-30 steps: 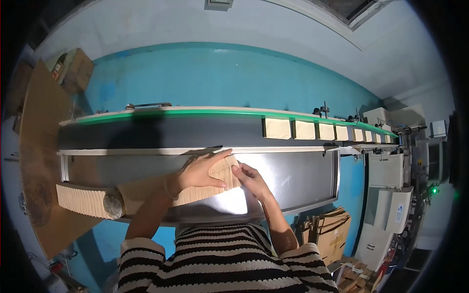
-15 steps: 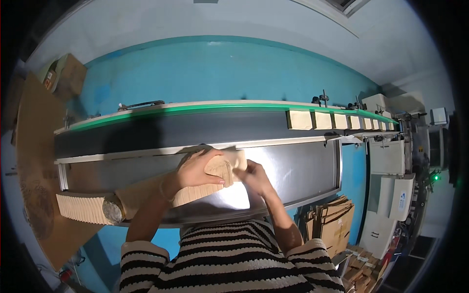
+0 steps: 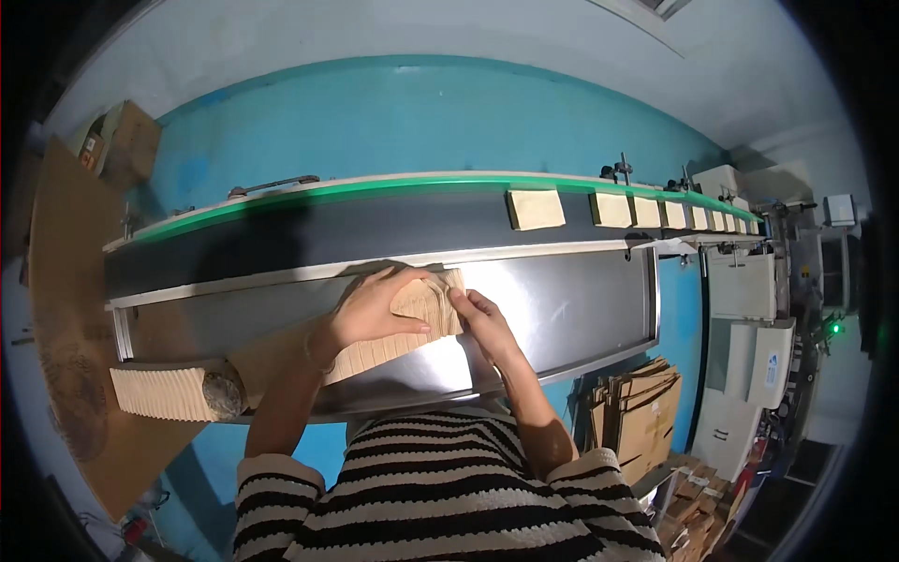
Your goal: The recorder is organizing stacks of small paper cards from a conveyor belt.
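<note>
A long row of folded beige paper sheets [image 3: 379,359], set on edge, lies slantwise over the near side of the metal tray. My left hand [image 3: 370,312] is closed around its right end, fingers along the far side and thumb on the near side. At that end my right hand [image 3: 484,323] pinches the outermost folded sheets between thumb and fingers. The sheets bulge and bend between both hands. How many the right fingers hold is hidden. The row's left end [image 3: 164,393] sits beside a round, mottled grey piece [image 3: 223,395].
The shallow metal tray [image 3: 585,300] lies under my hands. Behind it runs a dark conveyor belt [image 3: 403,217] with a green rail [image 3: 393,184]; several beige folded-paper blocks [image 3: 536,210] lie on it. Flattened cardboard [image 3: 637,417] leans at right; a large brown board [image 3: 70,328] stands left.
My right hand has closed in on the stack's end, where the sheets are now pressed together. On the belt, the leftmost beige block now stands apart from the others. The view has shifted slightly.
</note>
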### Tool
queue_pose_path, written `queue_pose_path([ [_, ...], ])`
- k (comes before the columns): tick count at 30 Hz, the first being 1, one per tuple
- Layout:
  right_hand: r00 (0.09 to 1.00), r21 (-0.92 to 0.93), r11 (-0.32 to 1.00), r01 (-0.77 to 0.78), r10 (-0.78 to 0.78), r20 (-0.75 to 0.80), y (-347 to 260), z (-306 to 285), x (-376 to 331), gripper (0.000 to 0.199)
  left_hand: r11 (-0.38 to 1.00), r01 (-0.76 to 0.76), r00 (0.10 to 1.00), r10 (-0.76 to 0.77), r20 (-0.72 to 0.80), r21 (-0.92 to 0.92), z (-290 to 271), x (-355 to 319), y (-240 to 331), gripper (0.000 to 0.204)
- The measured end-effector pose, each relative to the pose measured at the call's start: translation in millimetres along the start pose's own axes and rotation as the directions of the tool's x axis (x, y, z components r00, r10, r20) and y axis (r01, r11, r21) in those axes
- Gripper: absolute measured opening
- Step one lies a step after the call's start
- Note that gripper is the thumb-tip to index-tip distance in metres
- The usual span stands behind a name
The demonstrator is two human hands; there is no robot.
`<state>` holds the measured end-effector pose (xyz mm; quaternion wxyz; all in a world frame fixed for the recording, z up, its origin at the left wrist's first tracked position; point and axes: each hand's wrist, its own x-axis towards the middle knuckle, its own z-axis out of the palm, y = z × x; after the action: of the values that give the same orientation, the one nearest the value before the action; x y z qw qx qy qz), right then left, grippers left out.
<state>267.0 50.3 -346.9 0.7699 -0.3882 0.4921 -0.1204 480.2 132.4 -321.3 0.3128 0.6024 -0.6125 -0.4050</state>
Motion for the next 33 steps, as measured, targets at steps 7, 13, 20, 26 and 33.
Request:
queue_pose_path([
  [7,0.976,-0.052,0.979,0.199,-0.203,-0.079,-26,-7,49,0.047,1.000,0.000,1.000,0.000,-0.026,-0.008,5,-4,-15,0.071],
  [13,0.967,-0.470,0.855,0.221,-0.253,-0.006,17,32,8,0.058,0.999,0.022,0.999,-0.020,-0.046,0.041,1,-13,-17,0.079],
  [20,0.977,-0.433,0.879,0.201,-0.210,0.027,9,2,28,0.048,0.997,0.060,0.998,-0.060,0.012,-0.038,-7,-15,-12,0.075],
  [26,0.946,-0.309,0.909,0.279,-0.315,-0.074,-3,36,41,0.055,0.997,0.068,0.998,-0.068,-0.009,-0.027,-10,-16,-22,0.075],
  [33,0.998,-0.072,0.995,0.062,-0.060,0.027,26,34,13,0.041,1.000,-0.022,0.999,0.023,-0.024,0.012,-15,-32,-28,0.081],
])
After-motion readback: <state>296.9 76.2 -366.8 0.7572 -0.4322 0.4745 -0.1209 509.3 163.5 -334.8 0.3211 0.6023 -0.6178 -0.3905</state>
